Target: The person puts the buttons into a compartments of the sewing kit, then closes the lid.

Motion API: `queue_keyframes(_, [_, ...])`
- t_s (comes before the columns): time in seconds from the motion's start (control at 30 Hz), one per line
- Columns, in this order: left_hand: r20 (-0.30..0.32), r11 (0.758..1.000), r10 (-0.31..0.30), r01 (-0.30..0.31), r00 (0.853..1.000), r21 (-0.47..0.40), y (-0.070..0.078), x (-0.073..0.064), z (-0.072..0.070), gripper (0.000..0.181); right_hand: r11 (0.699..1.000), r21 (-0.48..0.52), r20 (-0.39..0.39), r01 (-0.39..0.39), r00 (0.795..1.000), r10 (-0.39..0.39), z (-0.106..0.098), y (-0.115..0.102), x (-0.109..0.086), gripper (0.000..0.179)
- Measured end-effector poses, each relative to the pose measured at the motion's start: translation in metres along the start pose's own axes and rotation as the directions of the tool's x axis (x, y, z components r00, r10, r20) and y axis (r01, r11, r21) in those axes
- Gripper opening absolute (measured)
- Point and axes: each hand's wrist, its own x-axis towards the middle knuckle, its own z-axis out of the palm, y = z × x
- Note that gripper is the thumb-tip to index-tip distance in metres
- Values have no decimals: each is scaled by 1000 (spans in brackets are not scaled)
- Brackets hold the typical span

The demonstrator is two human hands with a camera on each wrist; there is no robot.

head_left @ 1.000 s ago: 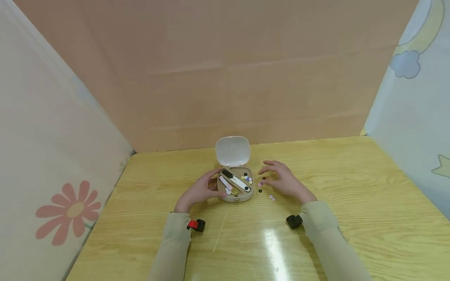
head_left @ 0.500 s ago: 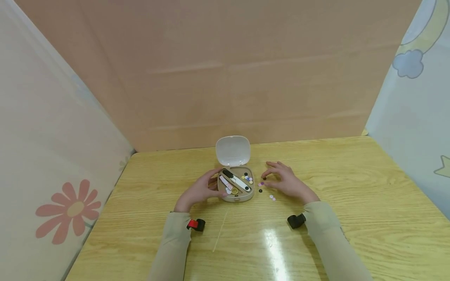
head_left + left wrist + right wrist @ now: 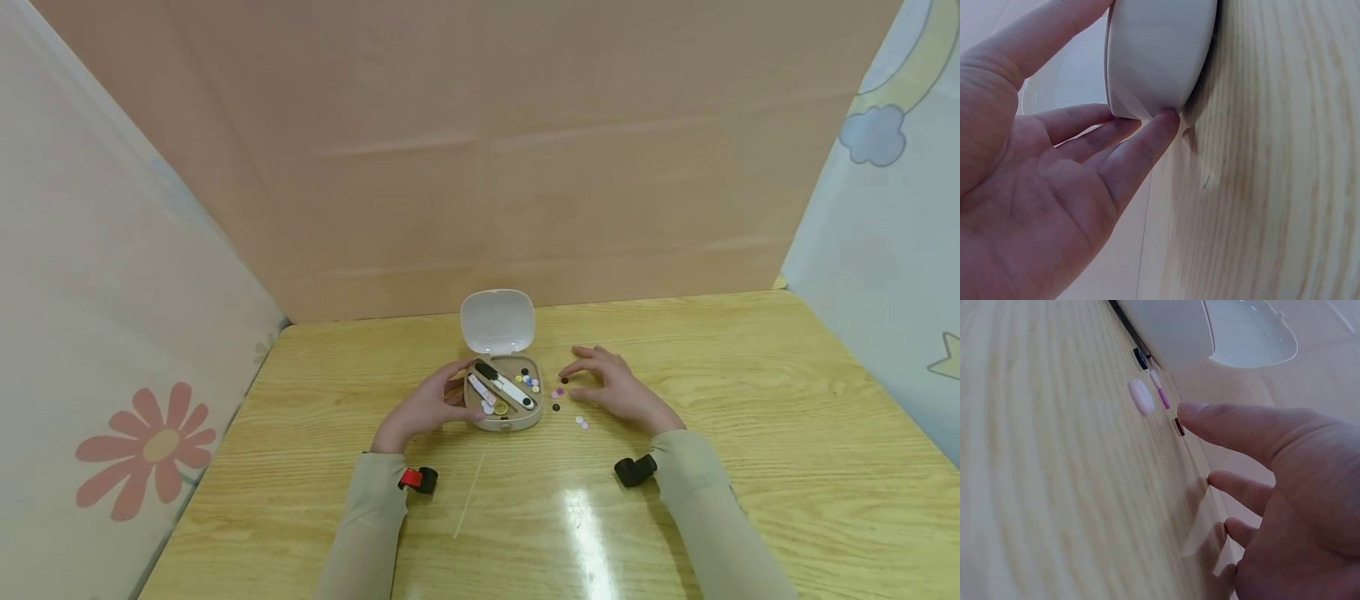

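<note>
Just one case (image 3: 523, 422), left hand (image 3: 423, 408) gripping, six loose buttons (image 3: 556, 407), right hand (image 3: 617, 392) near

One left hand (image 3: 426, 408), one right hand (image 3: 618, 393), one case (image 3: 522, 423). Six buttons (image 3: 557, 407) lie loose toward its three o'clock, two of them black; those inside are too small to count.

We see white glare streaking the wood-grain table (image 3: 750, 367). In our dimmer right wrist view, the right hand (image 3: 1300, 490) casts soft shadows; a pale pink button (image 3: 1141, 397) blurs.
</note>
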Motion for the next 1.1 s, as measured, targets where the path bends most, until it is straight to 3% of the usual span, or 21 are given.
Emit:
queue_keyframes(0.8, [2, 1000, -3, 3, 1000, 12, 0, 0, 0, 90, 999, -48, -19, 25, 999, -26, 2, 3, 0, 28])
queue_keyframes(1.1, [10, 1000, 0, 0, 1000, -12, 2, 0, -1, 91, 997, -62, -33, 41, 999, -43, 3, 3, 0, 15])
